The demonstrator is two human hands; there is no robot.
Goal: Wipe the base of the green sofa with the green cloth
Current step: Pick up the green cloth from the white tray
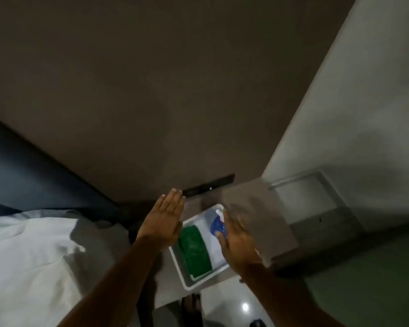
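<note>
Both forearms come in from the bottom edge, bare. Left hand [162, 219] is flat, fingers straight and together, palm facing right, holding nothing; it hovers just past the left rim of a white tray [184, 274]. Right hand [237, 241] is spread open, palm down, over the right side of the tray, nothing gripped. It's motion-blurred, so I can't tell if the fingertips touch what's below.

The tray sits on a grey-brown side table [265, 232], toward its near-left corner, turned at an angle to the table edges. Green cloth [195, 250] lies folded flat inside the tray along its left wall, reaching almost to the near rim. Neither hand is on it. A blue and white bottle [214, 220] lies in the far-right part of the tray, partly under the right fingers; the label is unreadable.

Left of the table: white bedding [33, 256] fills the bottom-left corner, dark headboard [21, 166] behind it. Glossy floor [234, 308] shows below the table's near edge with a light glare spot.

Further back, a brown wall [151, 90] takes most of the upper frame, with a short black strip [209, 188] at its base just beyond the left fingertips. A white wall [352, 114] runs up the right side. Lower right looks dull green, maybe the sofa; too dim to confirm.
</note>
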